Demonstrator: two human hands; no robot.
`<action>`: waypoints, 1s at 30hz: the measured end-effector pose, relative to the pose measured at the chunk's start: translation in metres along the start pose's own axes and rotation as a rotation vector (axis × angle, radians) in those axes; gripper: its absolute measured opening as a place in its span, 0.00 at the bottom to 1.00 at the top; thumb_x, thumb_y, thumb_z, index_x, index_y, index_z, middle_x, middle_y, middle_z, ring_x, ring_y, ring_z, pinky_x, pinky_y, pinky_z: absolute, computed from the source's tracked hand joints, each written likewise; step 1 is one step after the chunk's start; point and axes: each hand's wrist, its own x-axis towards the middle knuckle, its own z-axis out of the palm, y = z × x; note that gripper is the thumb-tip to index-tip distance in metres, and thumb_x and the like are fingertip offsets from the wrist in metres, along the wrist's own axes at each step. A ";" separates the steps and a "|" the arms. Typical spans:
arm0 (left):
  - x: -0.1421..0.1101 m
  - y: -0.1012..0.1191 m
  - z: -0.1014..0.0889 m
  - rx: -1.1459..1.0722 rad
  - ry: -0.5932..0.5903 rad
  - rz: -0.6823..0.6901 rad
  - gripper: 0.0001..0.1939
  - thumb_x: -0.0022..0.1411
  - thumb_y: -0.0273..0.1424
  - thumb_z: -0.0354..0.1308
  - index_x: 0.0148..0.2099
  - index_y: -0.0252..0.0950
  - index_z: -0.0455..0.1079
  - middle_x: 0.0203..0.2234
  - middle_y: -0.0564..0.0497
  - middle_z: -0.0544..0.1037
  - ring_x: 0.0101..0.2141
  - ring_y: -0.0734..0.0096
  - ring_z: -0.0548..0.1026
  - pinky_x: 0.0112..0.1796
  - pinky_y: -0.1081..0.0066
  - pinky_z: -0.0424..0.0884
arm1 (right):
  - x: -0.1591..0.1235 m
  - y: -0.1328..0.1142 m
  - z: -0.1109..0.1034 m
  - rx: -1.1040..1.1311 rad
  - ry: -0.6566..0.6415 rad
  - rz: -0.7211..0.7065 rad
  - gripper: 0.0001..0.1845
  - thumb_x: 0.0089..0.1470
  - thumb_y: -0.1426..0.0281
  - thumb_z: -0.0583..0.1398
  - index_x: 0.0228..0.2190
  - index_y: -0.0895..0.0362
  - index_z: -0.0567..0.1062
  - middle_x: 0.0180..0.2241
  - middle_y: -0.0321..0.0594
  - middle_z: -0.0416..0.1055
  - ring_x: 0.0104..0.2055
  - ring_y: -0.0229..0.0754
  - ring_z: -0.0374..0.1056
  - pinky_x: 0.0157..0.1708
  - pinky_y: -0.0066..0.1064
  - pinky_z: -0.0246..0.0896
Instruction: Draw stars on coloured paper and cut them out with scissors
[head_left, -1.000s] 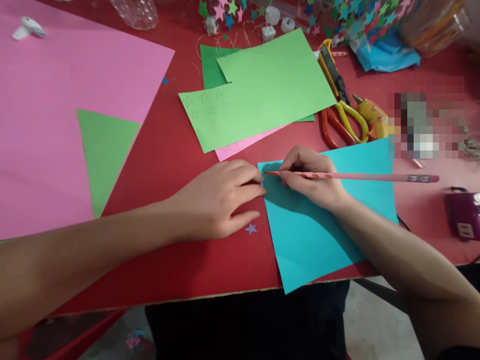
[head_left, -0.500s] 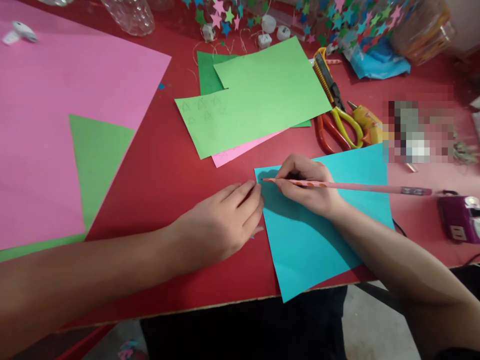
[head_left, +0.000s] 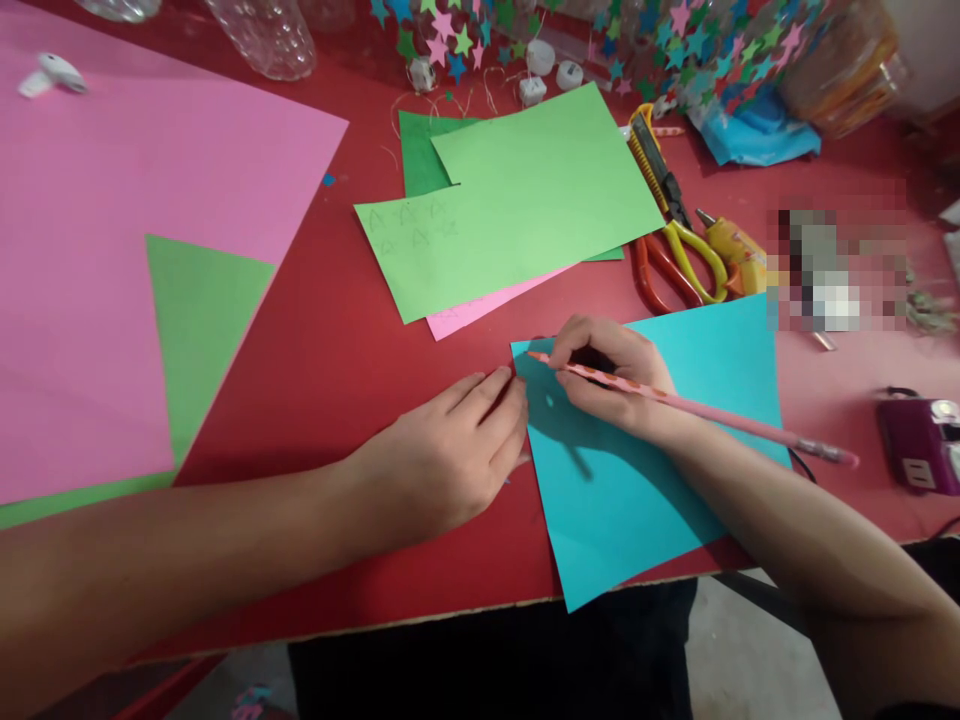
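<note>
My right hand [head_left: 611, 375] grips a pink pencil [head_left: 720, 413] with orange spots, its tip by the upper left corner of a blue paper sheet [head_left: 600, 540]. My left hand [head_left: 465, 440] lies flat, palm down, with fingertips at the sheet's left edge. Just beyond the hands rests a light green sheet [head_left: 540, 200] with small stars drawn in pencil on its left part. Under it show a dark green sheet [head_left: 424, 155] and a pink paper strip [head_left: 457, 317].
Pink paper [head_left: 225, 150] covers the left side, with a white earbud [head_left: 54, 75] on it. Red-and-yellow-handled pliers [head_left: 686, 265] and a yellow glue gun [head_left: 735, 250] lie at right, near a purple box with sockets [head_left: 919, 440]. Paper stars [head_left: 694, 45] hang behind.
The pencil's eraser end has swung down toward me while its tip stays near the sheet's corner. My left hand keeps its place. The whole view has shifted slightly.
</note>
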 end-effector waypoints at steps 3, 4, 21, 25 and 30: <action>0.000 0.000 -0.001 0.003 -0.002 0.000 0.17 0.68 0.30 0.53 0.50 0.20 0.73 0.47 0.32 0.78 0.48 0.49 0.77 0.47 0.57 0.76 | 0.000 0.001 0.001 -0.037 0.007 -0.011 0.04 0.51 0.78 0.59 0.29 0.57 0.69 0.25 0.32 0.67 0.25 0.32 0.59 0.24 0.25 0.52; 0.001 0.000 -0.002 0.004 -0.008 0.004 0.17 0.68 0.29 0.53 0.50 0.20 0.73 0.47 0.32 0.77 0.48 0.49 0.77 0.47 0.58 0.77 | 0.000 0.001 0.001 -0.045 0.018 0.000 0.05 0.51 0.78 0.59 0.28 0.57 0.68 0.24 0.31 0.66 0.24 0.31 0.58 0.22 0.25 0.51; 0.000 0.000 -0.003 0.013 -0.014 0.003 0.16 0.68 0.27 0.52 0.50 0.20 0.73 0.48 0.32 0.78 0.48 0.51 0.77 0.48 0.59 0.76 | -0.001 0.001 0.002 -0.099 0.029 0.045 0.06 0.54 0.73 0.60 0.25 0.56 0.68 0.22 0.31 0.65 0.23 0.31 0.58 0.21 0.25 0.50; 0.001 0.000 -0.003 0.008 -0.006 0.009 0.16 0.68 0.27 0.52 0.49 0.20 0.74 0.47 0.33 0.78 0.47 0.50 0.77 0.48 0.58 0.76 | 0.000 0.002 0.002 -0.096 0.031 0.049 0.07 0.53 0.73 0.60 0.25 0.57 0.68 0.22 0.31 0.65 0.22 0.31 0.58 0.21 0.24 0.50; 0.001 0.000 -0.002 0.004 -0.011 0.005 0.16 0.68 0.27 0.52 0.50 0.20 0.73 0.47 0.32 0.78 0.48 0.52 0.77 0.48 0.59 0.75 | 0.001 0.001 0.001 -0.095 0.018 0.060 0.06 0.52 0.75 0.60 0.25 0.57 0.69 0.22 0.31 0.66 0.22 0.31 0.58 0.21 0.24 0.51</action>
